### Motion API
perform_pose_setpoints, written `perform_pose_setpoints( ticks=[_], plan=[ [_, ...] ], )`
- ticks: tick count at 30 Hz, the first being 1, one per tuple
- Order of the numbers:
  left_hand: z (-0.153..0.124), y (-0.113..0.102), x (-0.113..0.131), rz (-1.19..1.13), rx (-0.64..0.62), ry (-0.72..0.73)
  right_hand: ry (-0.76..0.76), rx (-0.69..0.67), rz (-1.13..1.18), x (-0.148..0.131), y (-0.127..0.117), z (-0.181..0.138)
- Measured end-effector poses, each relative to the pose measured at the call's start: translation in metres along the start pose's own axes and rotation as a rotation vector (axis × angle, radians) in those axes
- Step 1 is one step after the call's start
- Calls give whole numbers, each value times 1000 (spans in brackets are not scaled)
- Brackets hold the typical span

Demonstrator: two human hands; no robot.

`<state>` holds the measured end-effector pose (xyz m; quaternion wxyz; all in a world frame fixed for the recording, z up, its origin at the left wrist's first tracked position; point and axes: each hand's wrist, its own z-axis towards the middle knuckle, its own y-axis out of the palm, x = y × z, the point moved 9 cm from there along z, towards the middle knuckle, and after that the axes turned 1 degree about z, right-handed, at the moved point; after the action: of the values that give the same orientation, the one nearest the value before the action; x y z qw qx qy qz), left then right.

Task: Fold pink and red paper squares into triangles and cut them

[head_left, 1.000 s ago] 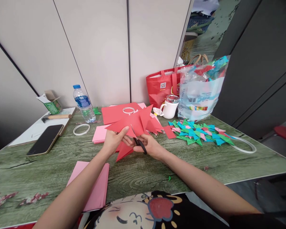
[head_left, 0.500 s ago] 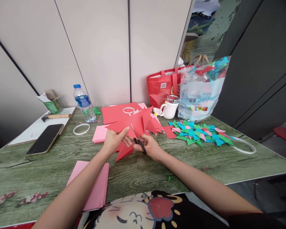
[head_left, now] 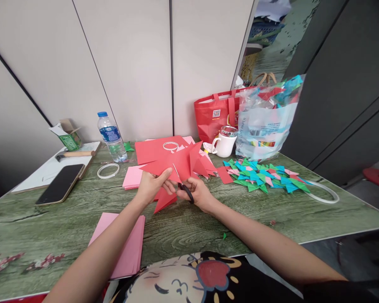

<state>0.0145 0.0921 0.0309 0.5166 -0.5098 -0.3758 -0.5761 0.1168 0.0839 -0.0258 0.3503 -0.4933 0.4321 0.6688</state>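
My left hand [head_left: 156,184] pinches a piece of red paper [head_left: 185,162] between thumb and fingers; the paper has pointed, folded corners. In my right hand [head_left: 199,193] is a pair of scissors [head_left: 187,191] with black handles, its narrow blades lying against the red paper. Below the hands, cut red paper pieces [head_left: 165,201] rest on the table. Behind the held paper lies a stack of red sheets [head_left: 148,149] with a white tape ring [head_left: 170,145] on top. Pink sheets [head_left: 131,176] sit left of my left hand.
On the right lies a heap of folded blue, green and pink paper [head_left: 262,174], by a large white ring [head_left: 325,193]. Behind stand a white mug [head_left: 225,143], a red bag [head_left: 208,113] and a plastic bag [head_left: 265,126]. Leftward are a water bottle [head_left: 111,136], phone [head_left: 61,183] and hammer [head_left: 77,154].
The scissor blades have closed slightly on the red paper. Both hands stay in nearly the same place.
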Motion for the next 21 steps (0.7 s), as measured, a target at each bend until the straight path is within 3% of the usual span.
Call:
perform_pose_setpoints(
  ticks=[9, 21],
  plan=[
    [0, -1, -4, 10, 21, -58, 16, 49, -34, 2, -4, 0],
    [-2, 6, -1, -20, -51, -57, 10, 70, -27, -6, -4, -1]
  ],
)
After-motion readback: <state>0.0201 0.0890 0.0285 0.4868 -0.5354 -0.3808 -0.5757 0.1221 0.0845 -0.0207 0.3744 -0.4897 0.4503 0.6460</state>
